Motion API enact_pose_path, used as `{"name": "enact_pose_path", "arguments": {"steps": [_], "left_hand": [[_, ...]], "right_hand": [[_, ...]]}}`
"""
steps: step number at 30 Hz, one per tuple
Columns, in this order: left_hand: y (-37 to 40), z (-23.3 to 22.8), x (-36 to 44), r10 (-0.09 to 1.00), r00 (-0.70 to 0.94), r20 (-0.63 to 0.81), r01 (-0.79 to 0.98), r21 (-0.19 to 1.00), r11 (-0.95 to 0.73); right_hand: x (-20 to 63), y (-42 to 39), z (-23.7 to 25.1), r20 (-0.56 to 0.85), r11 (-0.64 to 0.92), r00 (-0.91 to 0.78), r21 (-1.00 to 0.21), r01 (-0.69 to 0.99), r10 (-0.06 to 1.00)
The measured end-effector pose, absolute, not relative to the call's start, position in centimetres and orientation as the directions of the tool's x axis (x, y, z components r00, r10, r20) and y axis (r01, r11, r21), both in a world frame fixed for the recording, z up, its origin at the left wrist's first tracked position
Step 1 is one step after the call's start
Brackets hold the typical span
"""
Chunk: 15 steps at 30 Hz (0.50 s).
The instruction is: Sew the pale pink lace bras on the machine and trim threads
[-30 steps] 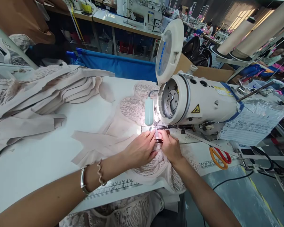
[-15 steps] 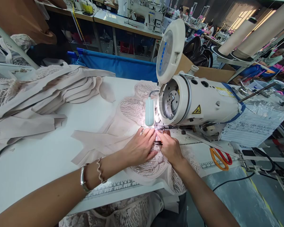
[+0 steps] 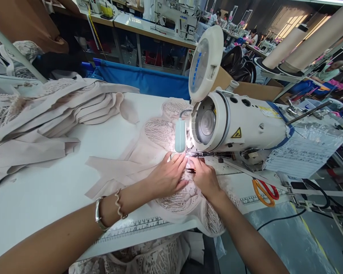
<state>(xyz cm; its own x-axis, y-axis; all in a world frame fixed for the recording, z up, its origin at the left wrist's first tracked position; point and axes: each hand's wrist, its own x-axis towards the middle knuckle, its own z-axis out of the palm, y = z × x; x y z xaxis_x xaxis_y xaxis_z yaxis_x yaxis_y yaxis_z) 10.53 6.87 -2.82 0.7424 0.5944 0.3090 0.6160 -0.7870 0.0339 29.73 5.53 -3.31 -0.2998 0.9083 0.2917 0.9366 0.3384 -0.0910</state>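
A pale pink lace bra piece [image 3: 178,199] lies under the sewing machine [image 3: 246,121], partly covered by both hands. My left hand [image 3: 167,175] rests on it, fingers stretched forward and thumb apart, fingertips pressing the fabric close to the needle area. The fingers of my right hand [image 3: 204,175] are closed at the fabric's edge, just right of my left fingertips. Dark blades, apparently thread snips [image 3: 191,171], stick out from under my right hand; their handle is hidden. A small pale-green lamp [image 3: 180,135] lights the spot. The needle itself is hidden.
Stacked beige fabric and lace pieces [image 3: 97,102] lie at the left of the white table [image 3: 45,205]. Orange-handled scissors [image 3: 263,192] and a red-handled pair are at right. More lace hangs at the front edge. Behind are a blue cloth trough [image 3: 143,80] and other machines.
The round part inside the machine's open head shows a different face, smooth and blurred now. Both hands stay nearly in place; the dark blades show more clearly beneath my right hand.
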Motion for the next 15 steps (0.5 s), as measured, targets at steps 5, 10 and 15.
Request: {"name": "enact_pose_path", "arguments": {"steps": [5, 10, 15], "left_hand": [[6.2, -2.4, 10.9, 0.435, 0.863, 0.258, 0.476, -0.124, -0.871], [5.6, -2.3, 10.7, 0.468, 0.853, 0.231, 0.484, -0.019, -0.875], [7.6, -2.6, 9.6, 0.49, 0.832, 0.259, 0.464, 0.156, -0.872]], "right_hand": [[30.2, 5.5, -2.4, 0.23, 0.261, -0.215, -0.189, 0.947, 0.949], [31.0, 5.1, -1.6, 0.253, 0.42, -0.355, -0.286, 0.861, 0.9], [30.8, 5.6, -2.0, 0.257, 0.432, -0.376, -0.217, 0.875, 0.89]]}}
